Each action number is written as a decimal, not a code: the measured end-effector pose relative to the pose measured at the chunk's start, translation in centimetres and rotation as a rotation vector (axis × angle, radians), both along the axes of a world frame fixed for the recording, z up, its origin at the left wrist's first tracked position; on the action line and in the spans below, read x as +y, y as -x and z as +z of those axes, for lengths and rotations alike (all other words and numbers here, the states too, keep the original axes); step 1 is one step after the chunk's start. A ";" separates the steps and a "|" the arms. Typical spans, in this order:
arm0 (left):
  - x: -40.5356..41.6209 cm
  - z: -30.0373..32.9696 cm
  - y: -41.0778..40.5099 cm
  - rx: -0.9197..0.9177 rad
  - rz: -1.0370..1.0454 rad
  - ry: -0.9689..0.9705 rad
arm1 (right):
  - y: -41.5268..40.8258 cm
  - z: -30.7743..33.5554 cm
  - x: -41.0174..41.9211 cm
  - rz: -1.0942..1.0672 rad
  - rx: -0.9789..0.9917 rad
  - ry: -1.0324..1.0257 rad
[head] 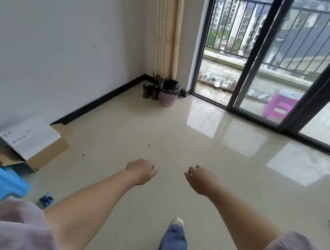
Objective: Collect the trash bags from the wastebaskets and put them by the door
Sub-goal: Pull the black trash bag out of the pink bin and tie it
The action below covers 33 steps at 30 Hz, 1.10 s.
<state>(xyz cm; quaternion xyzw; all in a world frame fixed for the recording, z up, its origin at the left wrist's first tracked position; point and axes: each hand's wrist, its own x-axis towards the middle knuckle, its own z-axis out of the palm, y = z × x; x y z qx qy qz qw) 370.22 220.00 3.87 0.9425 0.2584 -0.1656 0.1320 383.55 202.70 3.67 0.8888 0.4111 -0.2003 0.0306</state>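
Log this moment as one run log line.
stage: approach | left hand: empty | right hand: empty | target: pink wastebasket, black trash bag inside, far corner

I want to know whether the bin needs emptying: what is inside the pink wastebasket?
A black trash bag lines the pink wastebasket, bunched above its rim. What the bag holds cannot be seen from here.

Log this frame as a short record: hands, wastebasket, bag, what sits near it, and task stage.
left hand: loosely curled, holding nothing
right hand: loosely curled, holding nothing
wastebasket: pink, upright, in the far corner below the curtain
bag: black, still lining the wastebasket
beside it: dark shoes on its left, glass door to its right
stage: bag not yet collected
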 end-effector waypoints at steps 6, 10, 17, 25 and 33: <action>10.6 1.7 -14.2 -0.066 0.092 -0.009 | -15.3 0.5 10.5 0.013 -0.020 0.003; 16.5 2.1 -21.4 -0.086 0.131 0.020 | -22.8 0.7 16.8 0.038 -0.001 0.027; 28.3 -0.3 -33.1 -0.040 0.137 0.051 | -34.6 -1.1 28.7 0.064 0.002 0.054; 45.2 0.5 -48.3 -0.013 0.062 0.048 | -48.7 -1.3 43.7 -0.056 0.023 0.023; 55.8 -1.3 -61.4 0.037 0.055 0.132 | -60.7 -2.8 53.9 -0.137 0.075 0.057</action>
